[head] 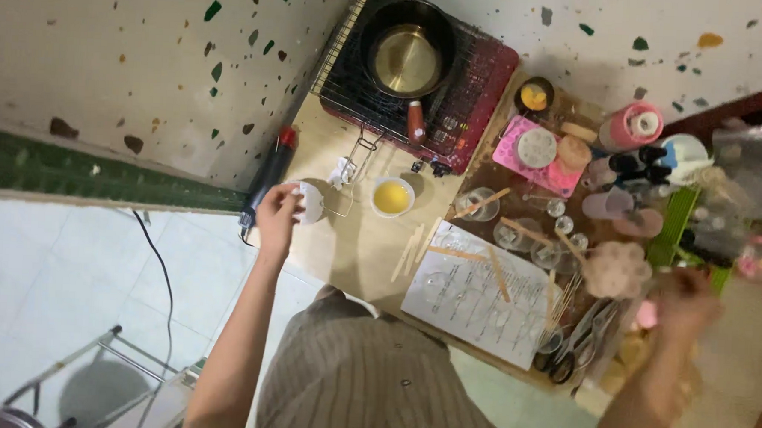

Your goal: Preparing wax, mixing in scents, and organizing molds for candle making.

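Terrazzo wall [130, 66] w/ coloured chips, pale tiled floor [45, 268], low wooden table [345, 247], green ledge [74, 175].

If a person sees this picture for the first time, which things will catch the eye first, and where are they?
The dark pan with a shiny gold inside stands out first, sitting on a red stove at the top of the table. Below it, a small white cup of yellow liquid sits near the left hand, which holds a small white container. At the right, the pink mould lies among crowded jars, while the right hand is blurred.
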